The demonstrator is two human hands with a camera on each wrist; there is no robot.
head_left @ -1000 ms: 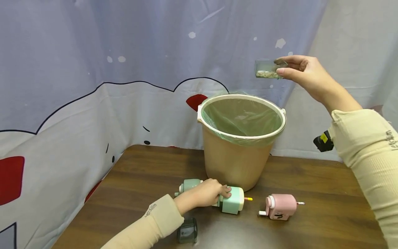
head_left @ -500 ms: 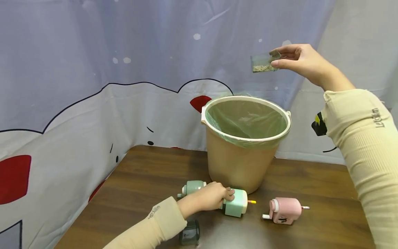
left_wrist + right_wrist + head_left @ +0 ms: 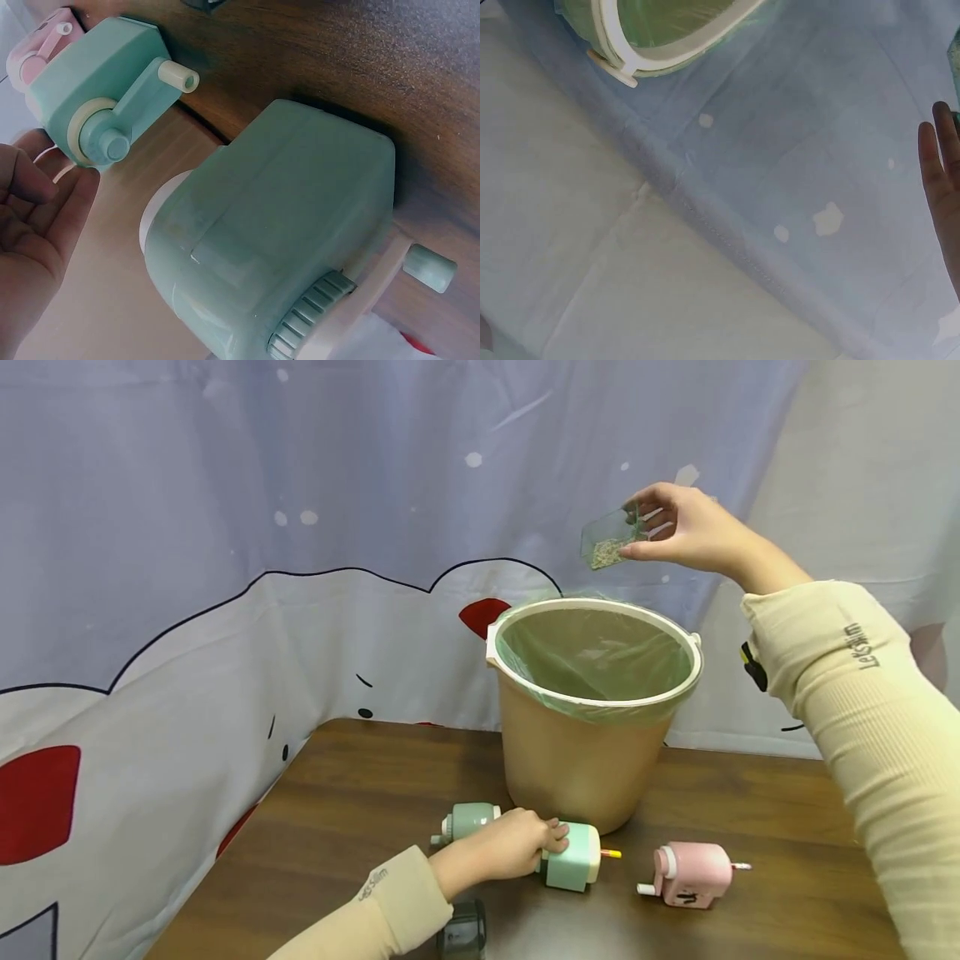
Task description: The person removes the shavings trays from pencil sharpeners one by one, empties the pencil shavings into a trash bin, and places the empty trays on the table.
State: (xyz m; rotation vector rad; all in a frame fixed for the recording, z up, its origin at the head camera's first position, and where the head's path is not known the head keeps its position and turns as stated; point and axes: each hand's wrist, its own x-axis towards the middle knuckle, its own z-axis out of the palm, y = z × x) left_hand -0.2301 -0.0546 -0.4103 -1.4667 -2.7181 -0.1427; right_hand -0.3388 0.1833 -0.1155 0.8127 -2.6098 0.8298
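Head view shows us the pink sharpener (image 3: 686,874) near the desk's front edge, right of the bin (image 3: 592,710). Our right hand (image 3: 690,531) pinches the shavings tray (image 3: 607,539), tilted above the bin; our left hand (image 3: 510,847) grips the green sharpener (image 3: 572,857).

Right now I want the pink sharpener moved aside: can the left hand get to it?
Probably yes: the left hand rests on a green sharpener, and bare table separates that from the pink sharpener.

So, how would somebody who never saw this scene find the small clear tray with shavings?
Start at the tan bin with the green liner. Just above its rim, the right hand pinches the shavings tray. Unlike the sharpeners on the table, it is transparent and held in the air.
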